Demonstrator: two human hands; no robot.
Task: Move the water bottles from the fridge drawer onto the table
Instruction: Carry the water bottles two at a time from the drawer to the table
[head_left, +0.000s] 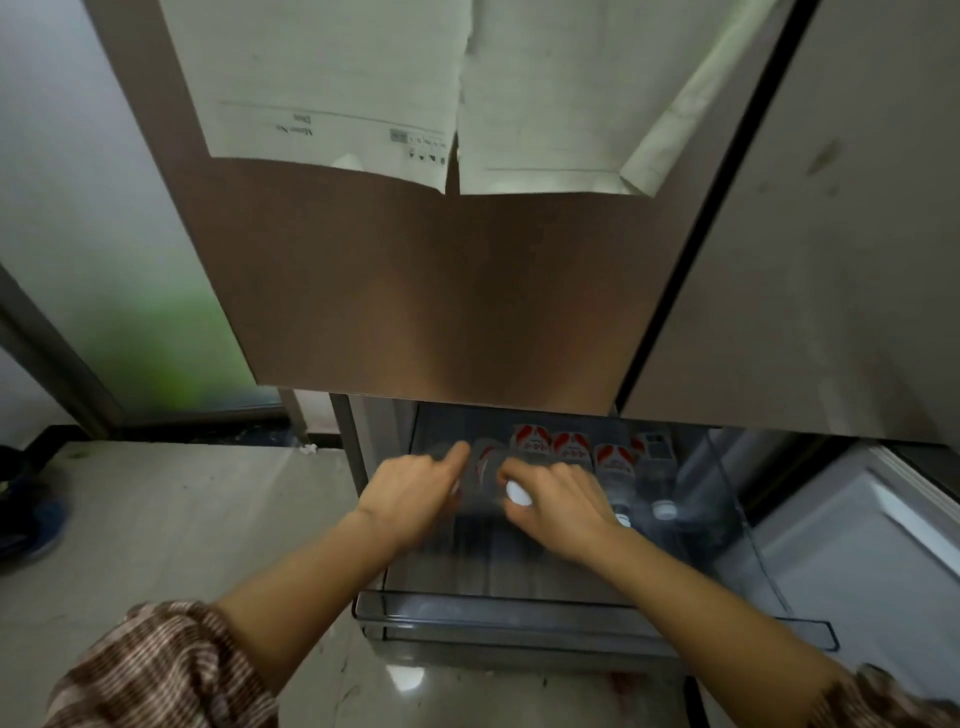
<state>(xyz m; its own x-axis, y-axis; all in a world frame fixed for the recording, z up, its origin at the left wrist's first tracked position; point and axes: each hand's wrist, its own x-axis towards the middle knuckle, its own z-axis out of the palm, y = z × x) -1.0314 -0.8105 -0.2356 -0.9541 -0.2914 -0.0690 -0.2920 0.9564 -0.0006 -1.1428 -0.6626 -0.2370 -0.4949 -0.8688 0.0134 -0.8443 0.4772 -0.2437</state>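
Clear plastic formed the pulled-out fridge drawer (519, 608), seen from above at the foot of a brown fridge door (441, 291). Inside it, toward the back and right, sat a row of water bottles (571, 449) with red-and-white labels, their white caps nearer the viewer. Both bare forearms reached into the drawer from striped brown sleeves (156, 670). The right hand (561, 501) had its fingers curled round a white-capped bottle (519, 493), whose cap showed beside the thumb. The left hand (415, 491) was just beside it at the drawer's left. It was blurred by motion, so I cannot tell whether it gripped anything. White printed papers (332, 78) hung on the door above. A pale tiled floor (156, 519) lay to the left.
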